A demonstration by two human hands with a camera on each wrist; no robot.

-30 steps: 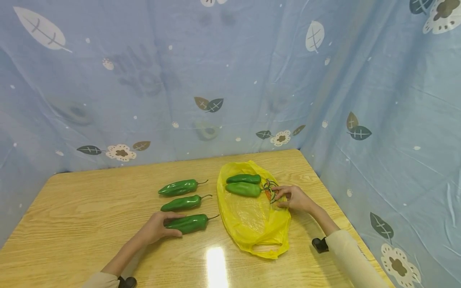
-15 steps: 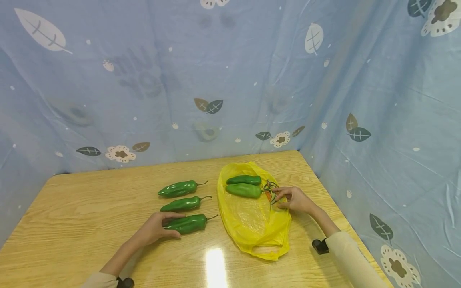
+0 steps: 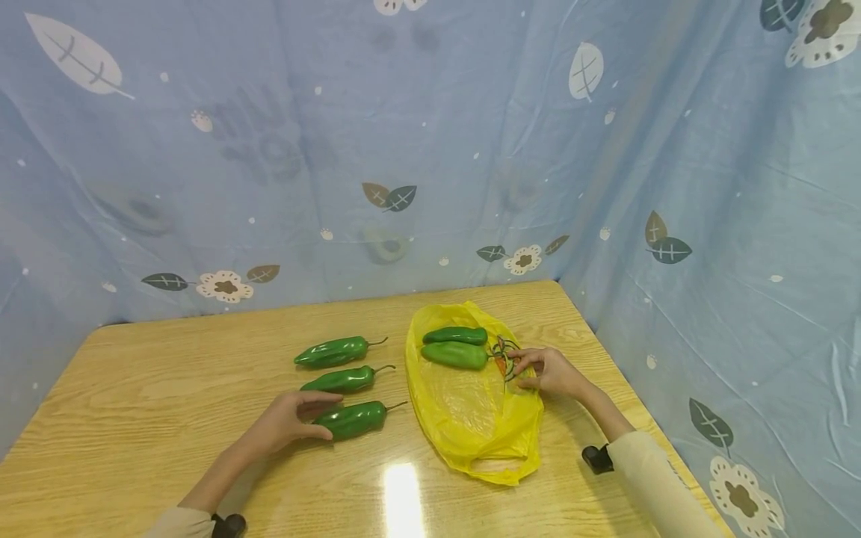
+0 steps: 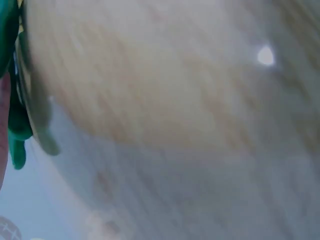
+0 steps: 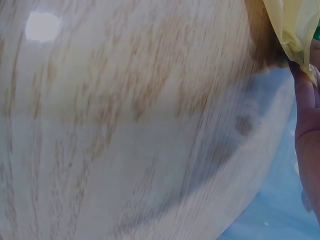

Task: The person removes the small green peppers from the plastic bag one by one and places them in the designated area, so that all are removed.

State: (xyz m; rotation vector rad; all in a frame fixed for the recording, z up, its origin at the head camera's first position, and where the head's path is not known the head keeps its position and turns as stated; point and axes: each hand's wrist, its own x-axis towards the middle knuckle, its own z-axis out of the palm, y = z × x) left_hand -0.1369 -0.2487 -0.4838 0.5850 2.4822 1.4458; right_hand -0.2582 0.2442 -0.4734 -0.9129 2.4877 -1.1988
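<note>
While the left hand (image 3: 289, 422) has its thumb and fingers apart around the left end of the nearest pepper (image 3: 356, 420), whether they press on it cannot be told; it lies on the wooden table (image 3: 168, 418), just left of the yellow bag (image 3: 464, 407). At the bag's right edge, the right hand (image 3: 554, 373) pinches the plastic between thumb and fingers. Within the bag's outline a darker pepper (image 3: 455, 335) lies against a lighter pepper (image 3: 457, 355), while the middle pepper (image 3: 346, 379) and the far pepper (image 3: 332, 351) line up beyond the nearest one.
</note>
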